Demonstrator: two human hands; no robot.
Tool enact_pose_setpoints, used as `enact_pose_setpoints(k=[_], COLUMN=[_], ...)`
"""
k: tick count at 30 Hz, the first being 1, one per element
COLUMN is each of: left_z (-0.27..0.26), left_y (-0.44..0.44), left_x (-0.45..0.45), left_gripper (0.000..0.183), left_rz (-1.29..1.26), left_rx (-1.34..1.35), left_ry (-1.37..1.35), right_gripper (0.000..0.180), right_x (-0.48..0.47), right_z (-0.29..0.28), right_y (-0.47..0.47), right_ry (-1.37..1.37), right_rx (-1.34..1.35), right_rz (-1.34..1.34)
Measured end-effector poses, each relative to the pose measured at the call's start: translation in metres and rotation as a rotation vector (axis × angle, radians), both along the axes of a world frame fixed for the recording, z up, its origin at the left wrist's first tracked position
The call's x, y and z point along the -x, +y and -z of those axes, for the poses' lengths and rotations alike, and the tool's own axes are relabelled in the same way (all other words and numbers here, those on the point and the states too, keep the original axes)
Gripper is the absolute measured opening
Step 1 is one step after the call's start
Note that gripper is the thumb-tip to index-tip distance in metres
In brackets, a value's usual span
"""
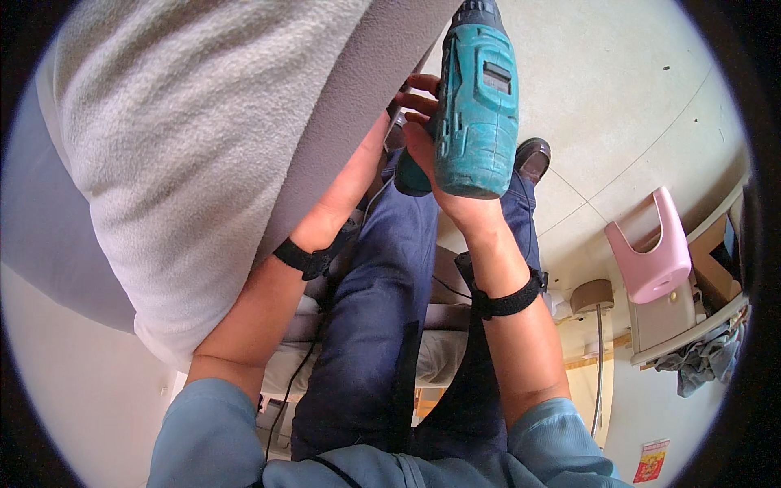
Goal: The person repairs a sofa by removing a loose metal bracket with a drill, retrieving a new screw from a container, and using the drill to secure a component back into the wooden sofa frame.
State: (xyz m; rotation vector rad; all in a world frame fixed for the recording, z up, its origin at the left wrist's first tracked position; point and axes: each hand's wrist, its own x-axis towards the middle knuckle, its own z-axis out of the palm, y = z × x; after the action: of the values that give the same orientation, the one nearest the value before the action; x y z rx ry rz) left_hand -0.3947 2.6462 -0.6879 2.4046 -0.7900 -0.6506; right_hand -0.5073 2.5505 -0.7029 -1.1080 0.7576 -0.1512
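Note:
A teal cordless drill [479, 116] points away from me, toward the top of the view. My right hand [430, 149] wraps its handle from below, with thumb and fingertips showing on the left side. The drill's body covers much of that hand, and the drill's tip is cut off by the frame. On the left rises a large upholstered piece with pale fleecy fabric [201, 122] and a smoother grey-brown border [341, 104]. My left hand [369, 158] reaches along the underside of this border. Its fingers are hidden behind the edge, so what they touch cannot be seen.
My legs in dark blue trousers [378, 274] lie below the hands, with a brown shoe [534, 160] on the tiled floor [586, 110]. A pink plastic stool [656, 262] stands at right, near a shelf with a cardboard box [711, 262] and grey cloth [701, 360]. Thin black cables run near my legs.

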Motion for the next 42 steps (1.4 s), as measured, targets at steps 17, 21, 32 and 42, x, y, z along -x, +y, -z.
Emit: enact_pose_setpoints(k=[17,21,32,42], left_z=[0.01,0.012,0.014,0.017], left_y=[0.004,0.003,0.006,0.0], left_x=[-0.009,-0.01,-0.011,-0.004], left_gripper=[0.008,0.009,0.009,0.009], left_rz=[0.144,0.23,0.105,0.089], left_rx=[-0.078,-0.109,-0.05,0.074], left_ry=[-0.071,-0.161,0.001,-0.025], right_gripper=[0.044,0.044,0.027,0.027], right_x=[0.089,0.105,0.105,0.104], right_z=[-0.063,-0.061,-0.08,-0.079], right_y=[0.015,0.026,0.026,0.023], right_ry=[0.349,0.313,0.342,0.402], right_rx=[-0.618,-0.902,-0.578,-0.457], right_rz=[0.219,0.299,0.002,0.139])
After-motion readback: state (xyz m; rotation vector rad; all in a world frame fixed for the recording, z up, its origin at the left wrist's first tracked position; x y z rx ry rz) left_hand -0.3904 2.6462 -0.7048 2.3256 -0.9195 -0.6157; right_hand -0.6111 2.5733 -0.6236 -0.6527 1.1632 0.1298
